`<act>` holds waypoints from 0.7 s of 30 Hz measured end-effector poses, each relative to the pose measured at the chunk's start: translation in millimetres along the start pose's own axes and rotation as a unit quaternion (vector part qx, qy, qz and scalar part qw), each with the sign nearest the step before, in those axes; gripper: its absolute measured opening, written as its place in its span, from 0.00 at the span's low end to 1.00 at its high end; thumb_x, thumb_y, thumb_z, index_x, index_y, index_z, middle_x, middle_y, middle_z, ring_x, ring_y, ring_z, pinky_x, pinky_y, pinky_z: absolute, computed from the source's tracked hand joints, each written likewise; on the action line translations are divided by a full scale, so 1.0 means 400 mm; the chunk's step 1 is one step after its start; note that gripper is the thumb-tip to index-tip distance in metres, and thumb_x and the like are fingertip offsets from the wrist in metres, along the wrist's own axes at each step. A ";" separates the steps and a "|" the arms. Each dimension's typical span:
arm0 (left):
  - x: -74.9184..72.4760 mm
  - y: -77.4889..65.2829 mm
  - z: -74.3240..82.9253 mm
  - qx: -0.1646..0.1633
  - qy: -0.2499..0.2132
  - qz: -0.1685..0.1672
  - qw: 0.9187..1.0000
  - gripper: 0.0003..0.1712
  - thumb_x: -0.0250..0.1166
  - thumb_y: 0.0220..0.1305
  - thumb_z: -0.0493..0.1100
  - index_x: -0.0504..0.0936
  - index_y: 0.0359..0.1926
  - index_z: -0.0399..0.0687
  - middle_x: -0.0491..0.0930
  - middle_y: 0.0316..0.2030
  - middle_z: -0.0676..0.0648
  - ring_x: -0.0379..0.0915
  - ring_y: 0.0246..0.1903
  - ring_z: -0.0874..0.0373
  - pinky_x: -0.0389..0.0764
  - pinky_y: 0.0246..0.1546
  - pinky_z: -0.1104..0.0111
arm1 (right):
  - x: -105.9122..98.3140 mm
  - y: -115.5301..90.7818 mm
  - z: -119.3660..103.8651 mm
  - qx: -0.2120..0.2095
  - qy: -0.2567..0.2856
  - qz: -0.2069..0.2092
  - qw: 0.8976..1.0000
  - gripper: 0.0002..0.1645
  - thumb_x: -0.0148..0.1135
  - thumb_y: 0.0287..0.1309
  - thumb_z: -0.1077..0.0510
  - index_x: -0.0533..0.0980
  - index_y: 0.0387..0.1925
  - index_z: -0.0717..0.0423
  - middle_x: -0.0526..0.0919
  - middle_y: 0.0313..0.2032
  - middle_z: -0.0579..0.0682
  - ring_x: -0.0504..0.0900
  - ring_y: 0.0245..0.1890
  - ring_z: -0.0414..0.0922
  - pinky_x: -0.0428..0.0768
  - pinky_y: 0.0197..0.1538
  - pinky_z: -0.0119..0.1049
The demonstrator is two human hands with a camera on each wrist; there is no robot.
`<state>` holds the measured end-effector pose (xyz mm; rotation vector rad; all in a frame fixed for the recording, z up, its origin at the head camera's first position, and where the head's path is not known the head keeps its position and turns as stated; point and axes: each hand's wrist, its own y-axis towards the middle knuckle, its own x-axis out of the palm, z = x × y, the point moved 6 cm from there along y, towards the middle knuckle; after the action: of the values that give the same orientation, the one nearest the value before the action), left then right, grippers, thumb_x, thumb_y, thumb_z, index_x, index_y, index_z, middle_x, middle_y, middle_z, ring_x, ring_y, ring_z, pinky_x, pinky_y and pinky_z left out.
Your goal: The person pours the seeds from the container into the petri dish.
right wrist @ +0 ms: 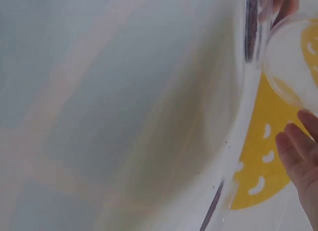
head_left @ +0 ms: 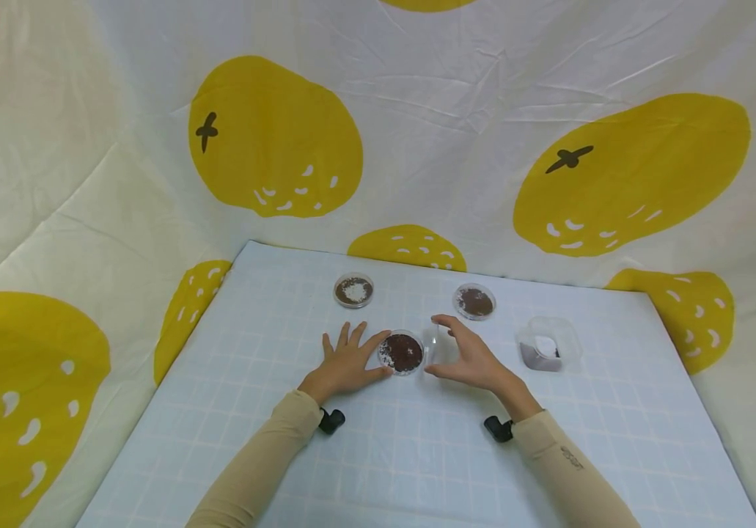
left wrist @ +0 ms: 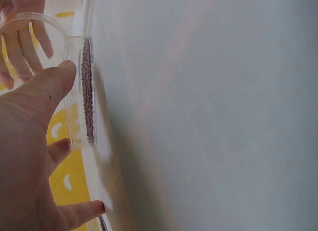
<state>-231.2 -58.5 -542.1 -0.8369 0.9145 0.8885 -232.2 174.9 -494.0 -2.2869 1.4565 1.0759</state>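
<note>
A round clear petri dish (head_left: pixel 404 353) of dark brown crumbly matter with white flecks lies on the table. My left hand (head_left: pixel 347 363) holds it at the rim between thumb and index finger, the other fingers spread. Just right of the dish, my right hand (head_left: pixel 475 361) grips a clear round lid (head_left: pixel 432 343) by its edge between thumb and fingers. The lid stands steeply tilted, close to the dish's right side. From the left wrist, the dish (left wrist: pixel 88 92) shows edge-on with the lid (left wrist: pixel 42 16) beyond it. The right wrist view shows the transparent lid (right wrist: pixel 288 84) above the tabletop.
Behind the hands are two more petri dishes: one with a large white patch (head_left: pixel 354 291) at back left, one mostly brown (head_left: pixel 474 301) at back right. A clear plastic tub (head_left: pixel 541 358) with dark matter and something white stands right of my right hand. Patterned cloth hangs behind.
</note>
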 end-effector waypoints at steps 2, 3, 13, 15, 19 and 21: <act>0.000 0.000 0.000 0.000 0.000 -0.001 1.000 0.46 0.55 0.64 0.75 0.50 0.78 0.76 0.44 0.78 0.41 0.29 0.75 0.33 0.32 0.63 0.28 | 0.009 0.007 -0.008 -0.013 0.008 -0.005 1.000 0.56 0.80 0.46 0.46 0.61 0.72 0.58 0.68 0.68 0.54 0.66 0.68 0.52 0.71 0.64 0.54; 0.000 0.000 0.001 0.000 0.000 -0.002 1.000 0.46 0.55 0.64 0.75 0.50 0.78 0.76 0.44 0.78 0.41 0.29 0.75 0.32 0.32 0.63 0.28 | 0.013 0.011 -0.012 -0.018 0.011 -0.007 1.000 0.57 0.81 0.46 0.46 0.61 0.72 0.57 0.68 0.68 0.54 0.66 0.68 0.52 0.71 0.64 0.53; 0.000 0.001 0.002 -0.001 0.007 -0.005 1.000 0.47 0.54 0.63 0.76 0.49 0.78 0.77 0.43 0.78 0.41 0.29 0.75 0.32 0.32 0.63 0.28 | 0.044 0.029 -0.046 -0.052 0.027 -0.033 0.998 0.57 0.79 0.50 0.47 0.58 0.75 0.53 0.66 0.67 0.57 0.70 0.64 0.58 0.75 0.59 0.56; 0.001 0.002 0.001 -0.001 0.008 -0.005 1.000 0.46 0.54 0.64 0.76 0.49 0.78 0.77 0.43 0.78 0.41 0.28 0.75 0.33 0.32 0.63 0.28 | 0.050 0.032 -0.045 -0.050 0.024 -0.037 0.998 0.57 0.79 0.50 0.46 0.57 0.75 0.51 0.66 0.67 0.60 0.70 0.63 0.60 0.76 0.57 0.56; 0.000 0.000 0.001 0.000 0.004 -0.004 1.000 0.46 0.55 0.64 0.76 0.49 0.78 0.77 0.43 0.78 0.41 0.29 0.75 0.32 0.32 0.62 0.28 | 0.062 0.036 -0.042 -0.045 0.021 -0.039 0.998 0.60 0.79 0.49 0.44 0.55 0.76 0.49 0.65 0.68 0.62 0.69 0.63 0.61 0.76 0.57 0.55; -0.001 -0.002 0.002 0.000 0.002 -0.003 1.000 0.47 0.55 0.64 0.75 0.49 0.78 0.76 0.43 0.78 0.41 0.29 0.75 0.32 0.32 0.62 0.27 | 0.067 0.039 -0.042 -0.040 0.020 -0.040 0.998 0.61 0.79 0.49 0.44 0.54 0.77 0.49 0.65 0.69 0.62 0.69 0.64 0.60 0.76 0.57 0.55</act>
<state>-230.5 -58.2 -541.3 -0.8425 0.9154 0.8817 -231.2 139.9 -497.3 -2.4121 1.3466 1.0907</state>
